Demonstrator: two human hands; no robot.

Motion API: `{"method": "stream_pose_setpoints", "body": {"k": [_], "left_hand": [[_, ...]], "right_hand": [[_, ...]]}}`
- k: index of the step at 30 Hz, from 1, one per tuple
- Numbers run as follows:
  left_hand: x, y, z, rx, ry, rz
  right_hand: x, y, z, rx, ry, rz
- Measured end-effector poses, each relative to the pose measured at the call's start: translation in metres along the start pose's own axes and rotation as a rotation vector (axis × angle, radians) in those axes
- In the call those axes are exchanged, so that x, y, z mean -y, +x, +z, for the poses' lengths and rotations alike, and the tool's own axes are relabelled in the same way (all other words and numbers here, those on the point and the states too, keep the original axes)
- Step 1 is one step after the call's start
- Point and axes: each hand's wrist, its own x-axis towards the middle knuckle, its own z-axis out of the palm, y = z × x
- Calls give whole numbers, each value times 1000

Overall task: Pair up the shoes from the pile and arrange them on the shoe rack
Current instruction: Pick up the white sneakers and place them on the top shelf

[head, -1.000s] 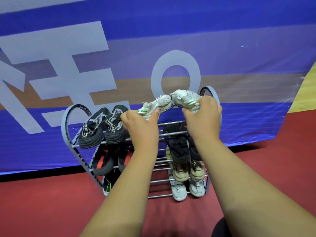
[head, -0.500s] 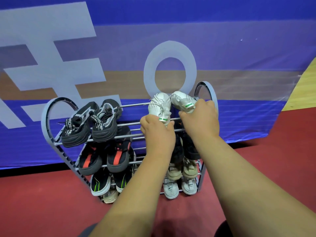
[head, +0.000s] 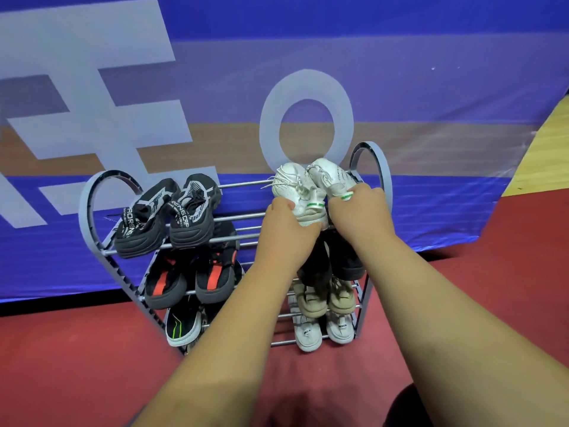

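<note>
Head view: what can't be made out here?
All in the head view:
- White sneakers, heels: covered by the left hand and right hand; contact with the rack bars is unclear.
- Black shoes below: mostly behind both wrists.
- Green-striped shoe: its mate is hidden by the left forearm.
- Shoe pile: out of frame.
- Labels on the lowest white shoes: too small to read.

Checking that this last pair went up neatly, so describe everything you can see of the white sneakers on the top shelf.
The white sneakers are a matching pair with mesh-looking uppers, white laces and green-striped heel tabs. They sit side by side, touching, toes toward the banner, at the right end of the top tier of the shoe rack. The left hand grips one heel, the right hand the other; their contact with the bars is hidden.
</note>
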Motion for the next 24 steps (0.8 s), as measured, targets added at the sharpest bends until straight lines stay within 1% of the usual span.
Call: {"method": "stream_pose_setpoints", "body": {"k": [5,10,13,19,24], "left_hand": [[5,-1,-5,19,6,30],[6,-3,-12,54,-20,8],[7,-5,-14,86,-68,-5],[16,-5,-14,163,-195,-21],[21,2,-18,177,-324,-56]], "right_hand": [[-2,0,-4,16,-5,-28],[-1,-2,-8,59,-14,-45],[-1,-5,-12,70,11,-32],[-9,-11,-16,63,28,-69],[-11,-9,-17,116,-5,-89]]}}
